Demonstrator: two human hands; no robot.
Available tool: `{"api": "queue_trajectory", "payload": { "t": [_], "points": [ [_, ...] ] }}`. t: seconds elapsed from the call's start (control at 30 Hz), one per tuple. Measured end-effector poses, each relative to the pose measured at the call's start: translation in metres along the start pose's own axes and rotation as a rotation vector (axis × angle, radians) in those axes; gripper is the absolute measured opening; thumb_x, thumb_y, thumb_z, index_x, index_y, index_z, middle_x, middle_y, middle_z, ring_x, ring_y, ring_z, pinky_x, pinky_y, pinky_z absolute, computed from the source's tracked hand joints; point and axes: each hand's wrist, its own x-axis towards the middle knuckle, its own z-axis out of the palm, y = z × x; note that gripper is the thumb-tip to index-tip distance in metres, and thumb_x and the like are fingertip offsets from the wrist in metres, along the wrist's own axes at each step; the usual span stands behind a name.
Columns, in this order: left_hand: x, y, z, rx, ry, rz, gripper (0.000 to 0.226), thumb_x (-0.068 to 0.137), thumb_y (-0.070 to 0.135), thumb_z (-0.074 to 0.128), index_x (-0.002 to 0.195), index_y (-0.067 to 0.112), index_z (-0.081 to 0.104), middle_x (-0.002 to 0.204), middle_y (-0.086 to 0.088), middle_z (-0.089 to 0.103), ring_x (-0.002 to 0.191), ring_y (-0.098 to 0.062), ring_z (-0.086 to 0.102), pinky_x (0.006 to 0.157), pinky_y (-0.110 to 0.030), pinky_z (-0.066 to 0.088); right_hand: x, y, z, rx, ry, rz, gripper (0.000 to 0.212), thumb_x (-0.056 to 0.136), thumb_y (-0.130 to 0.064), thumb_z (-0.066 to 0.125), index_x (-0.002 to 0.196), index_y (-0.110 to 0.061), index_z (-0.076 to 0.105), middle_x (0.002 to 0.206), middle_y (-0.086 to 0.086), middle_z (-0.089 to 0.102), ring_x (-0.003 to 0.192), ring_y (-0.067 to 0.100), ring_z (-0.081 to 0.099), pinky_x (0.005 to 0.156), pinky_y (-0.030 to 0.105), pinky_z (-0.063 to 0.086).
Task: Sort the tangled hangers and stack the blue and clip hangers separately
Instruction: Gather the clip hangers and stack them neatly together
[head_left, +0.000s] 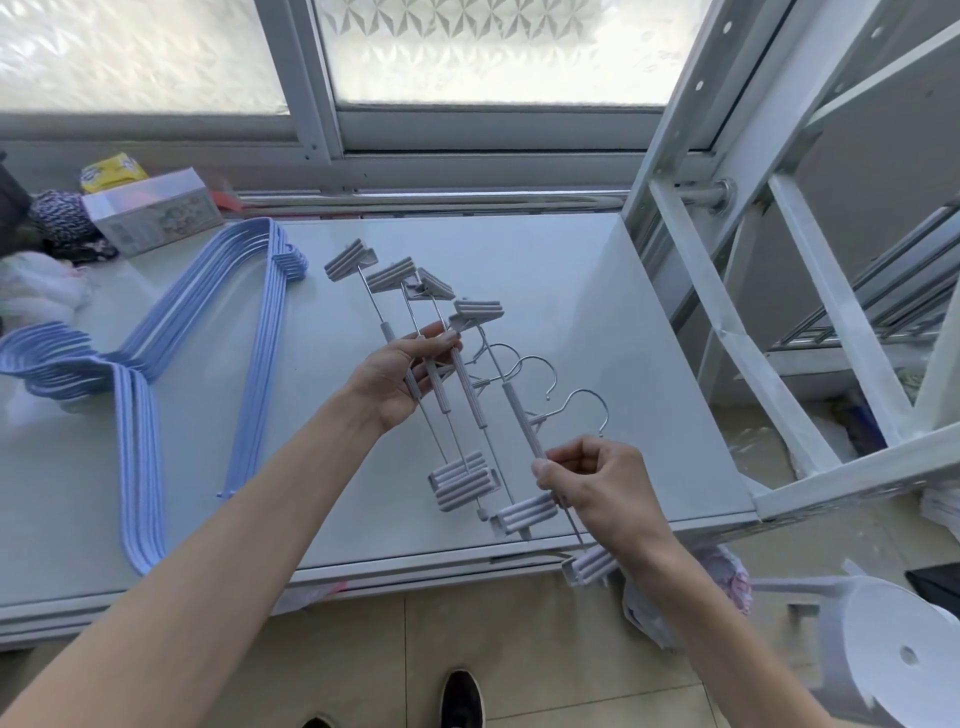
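A stack of several blue hangers (156, 343) lies flat on the left half of the white table (571, 270). Several grey clip hangers (470, 395) with metal hooks are held side by side above the table's right half. My left hand (405, 379) grips the rods of the left clip hangers near their middle. My right hand (597, 483) pinches the rod of the rightmost clip hanger near its lower clip. One lower clip (589, 564) hangs past the table's front edge.
A clear box (156, 215), a yellow packet (111, 171) and dark fabric (62, 218) sit at the back left. A white metal rack (810, 291) stands to the right. A white round stand (893, 654) is on the floor at lower right. My shoes (460, 699) are below.
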Motion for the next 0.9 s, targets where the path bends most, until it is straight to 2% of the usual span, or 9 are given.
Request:
{"api": "queue_trajectory", "payload": {
  "t": [0.1,0.2,0.33,0.4,0.5,0.73,0.83,0.9],
  "points": [
    [0.001,-0.001,-0.001,-0.001,0.003,0.005,0.018,0.082,-0.003,0.066,0.096,0.009,0.065,0.077,-0.003,0.074,0.069,-0.011,0.073,0.057,-0.017,0.056,0.004,-0.002,0.003,0.006,-0.022,0.027,0.006,0.079,-0.016,0.076,0.078,-0.011,0.072,0.075,0.010,0.075,0.072,0.018,0.071,0.069,0.026,0.054],
    [0.002,-0.003,-0.001,0.009,0.002,0.004,0.017,0.083,-0.002,0.066,0.095,0.010,0.067,0.080,-0.001,0.074,0.070,-0.010,0.073,0.056,-0.016,0.055,0.007,-0.006,0.005,0.037,-0.086,0.067,0.011,0.081,-0.019,0.075,0.086,-0.010,0.070,0.077,0.007,0.076,0.078,0.016,0.074,0.068,0.026,0.052],
    [0.004,-0.005,-0.002,-0.001,-0.002,0.007,0.015,0.084,-0.001,0.067,0.095,0.009,0.067,0.083,-0.002,0.075,0.071,-0.010,0.073,0.055,-0.017,0.055,0.009,-0.012,0.007,0.062,-0.128,0.084,0.013,0.085,-0.018,0.072,0.089,-0.006,0.067,0.075,0.006,0.076,0.070,0.017,0.075,0.049,0.013,0.046],
    [0.005,-0.006,-0.001,-0.004,0.004,0.002,0.014,0.084,-0.001,0.067,0.094,0.008,0.068,0.082,-0.002,0.075,0.070,-0.010,0.072,0.058,-0.019,0.057,0.010,-0.015,0.010,0.050,-0.115,0.076,0.013,0.084,-0.016,0.072,0.088,-0.005,0.066,0.072,0.006,0.075,0.065,0.019,0.075,0.045,0.011,0.044],
    [0.007,-0.006,0.001,0.011,0.009,-0.013,0.011,0.085,0.000,0.065,0.093,0.007,0.068,0.076,0.000,0.074,0.069,-0.010,0.071,0.075,-0.021,0.058,0.010,-0.015,0.015,0.025,-0.106,0.061,0.011,0.084,-0.015,0.071,0.085,-0.006,0.066,0.069,0.007,0.074,0.060,0.019,0.074,0.045,0.014,0.044],
    [0.010,-0.006,-0.002,-0.044,-0.027,-0.049,0.018,0.084,-0.001,0.065,0.098,0.008,0.067,0.083,0.000,0.072,0.073,-0.011,0.072,0.070,-0.021,0.059,0.013,-0.012,0.022,-0.008,-0.103,0.013,0.012,0.083,-0.012,0.073,0.082,-0.005,0.064,0.064,0.008,0.071,0.053,0.023,0.072,0.046,0.016,0.045],
    [0.010,-0.006,-0.001,0.005,-0.033,-0.044,0.022,0.071,0.004,0.075,0.093,0.010,0.070,0.080,0.000,0.072,0.070,-0.009,0.071,0.064,-0.019,0.057,0.014,-0.010,0.022,-0.026,-0.101,0.007,0.013,0.083,-0.014,0.074,0.083,-0.006,0.064,0.067,0.010,0.072,0.053,0.023,0.072,0.049,0.018,0.047],
    [0.010,-0.007,-0.001,0.083,-0.053,-0.032,0.018,0.064,0.010,0.078,0.081,0.014,0.075,0.077,0.001,0.071,0.068,-0.007,0.068,0.063,-0.016,0.056,0.014,-0.008,0.022,-0.033,-0.107,0.010,0.013,0.083,-0.015,0.074,0.084,-0.006,0.064,0.068,0.010,0.072,0.053,0.022,0.072,0.050,0.018,0.047]
  ]
}}
